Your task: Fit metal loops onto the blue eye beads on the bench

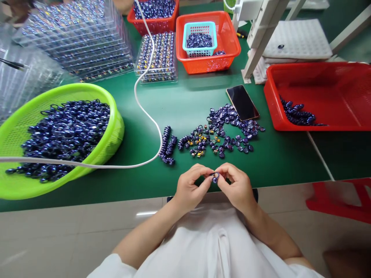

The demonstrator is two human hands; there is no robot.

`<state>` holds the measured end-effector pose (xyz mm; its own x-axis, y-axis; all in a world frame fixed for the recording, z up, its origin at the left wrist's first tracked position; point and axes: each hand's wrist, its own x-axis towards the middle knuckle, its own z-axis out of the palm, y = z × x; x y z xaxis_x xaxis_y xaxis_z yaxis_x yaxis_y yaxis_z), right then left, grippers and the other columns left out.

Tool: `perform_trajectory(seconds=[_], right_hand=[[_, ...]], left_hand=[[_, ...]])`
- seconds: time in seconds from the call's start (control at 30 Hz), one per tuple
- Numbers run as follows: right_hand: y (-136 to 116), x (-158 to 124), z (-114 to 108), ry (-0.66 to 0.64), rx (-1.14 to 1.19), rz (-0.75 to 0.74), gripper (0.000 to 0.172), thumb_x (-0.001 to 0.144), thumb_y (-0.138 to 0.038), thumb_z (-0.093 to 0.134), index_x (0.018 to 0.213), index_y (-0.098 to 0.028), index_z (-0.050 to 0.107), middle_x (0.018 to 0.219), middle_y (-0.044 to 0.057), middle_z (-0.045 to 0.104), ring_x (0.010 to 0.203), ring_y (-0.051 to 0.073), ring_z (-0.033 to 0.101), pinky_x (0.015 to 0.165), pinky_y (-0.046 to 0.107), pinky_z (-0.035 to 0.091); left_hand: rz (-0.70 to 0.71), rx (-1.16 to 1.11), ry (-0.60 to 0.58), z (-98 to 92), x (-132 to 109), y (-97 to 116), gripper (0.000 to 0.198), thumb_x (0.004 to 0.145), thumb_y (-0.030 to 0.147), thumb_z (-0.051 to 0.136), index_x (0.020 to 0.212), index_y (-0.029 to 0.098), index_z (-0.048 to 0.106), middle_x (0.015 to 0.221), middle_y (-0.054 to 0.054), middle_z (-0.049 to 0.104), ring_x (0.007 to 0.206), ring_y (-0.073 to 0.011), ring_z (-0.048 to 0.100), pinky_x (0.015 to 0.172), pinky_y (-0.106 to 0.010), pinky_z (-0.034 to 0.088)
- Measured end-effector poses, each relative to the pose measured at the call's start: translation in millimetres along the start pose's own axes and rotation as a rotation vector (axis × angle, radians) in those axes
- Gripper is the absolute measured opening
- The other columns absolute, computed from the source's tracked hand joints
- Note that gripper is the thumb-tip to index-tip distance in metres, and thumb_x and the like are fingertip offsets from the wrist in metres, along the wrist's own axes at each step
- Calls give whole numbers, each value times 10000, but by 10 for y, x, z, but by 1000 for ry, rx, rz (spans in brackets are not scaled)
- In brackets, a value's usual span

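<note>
Head view: left hand (189,188) and right hand (236,188) fingers pinch one blue piece (215,177); stacked rows (168,144) look done, loose pile (232,127) remains.

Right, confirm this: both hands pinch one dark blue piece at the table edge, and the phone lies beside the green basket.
Wrong on the phone: the head view shows it beside the red tray, not the green basket. The left hand and right hand do pinch one dark blue piece at the table edge.
</note>
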<state>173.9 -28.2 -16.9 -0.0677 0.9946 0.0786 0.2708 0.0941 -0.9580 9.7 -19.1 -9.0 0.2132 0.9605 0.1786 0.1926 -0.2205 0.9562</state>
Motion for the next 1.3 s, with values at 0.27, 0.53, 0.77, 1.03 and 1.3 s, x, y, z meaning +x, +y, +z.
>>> perform_trajectory(seconds=[0.27,0.53,0.77,1.03,1.3], right_hand=[[-30,97,-344,-217,-161,-107,113,913,-175,585,916,-217,690,808,7,659,671,123,590,581,238,460],[310,357,-891,190,-868,-258,182,904,-266,632,1032,-187,734,943,94,630,914,255,589,819,399,529],[401,373,-864,218,-958,-309,167,904,-208,596,966,-179,748,929,106,635,884,255,583,773,401,543],[40,90,-405,-78,-157,-223,218,897,-151,641,1049,-277,733,968,24,695,855,151,675,752,272,546],[11,33,-85,13,168,-16,138,867,-209,700,986,-276,713,905,-1,720,808,148,688,749,261,569]], left_hand=[[-82,-3,-79,19,25,43,81,850,164,670,894,125,725,788,-71,694,729,-160,642,683,-263,507],[-260,-107,-2,21,29,-53,117,864,245,677,930,158,719,838,-57,718,759,-161,665,732,-269,521],[-413,-275,53,17,56,-28,169,840,300,708,931,160,735,850,-60,737,734,-149,655,702,-251,522],[-495,-510,155,49,136,21,168,742,280,803,859,166,764,781,-25,740,675,-112,635,675,-217,534],[-534,-568,172,24,68,-28,215,680,287,854,848,169,789,797,-36,775,717,-137,688,717,-241,562]])
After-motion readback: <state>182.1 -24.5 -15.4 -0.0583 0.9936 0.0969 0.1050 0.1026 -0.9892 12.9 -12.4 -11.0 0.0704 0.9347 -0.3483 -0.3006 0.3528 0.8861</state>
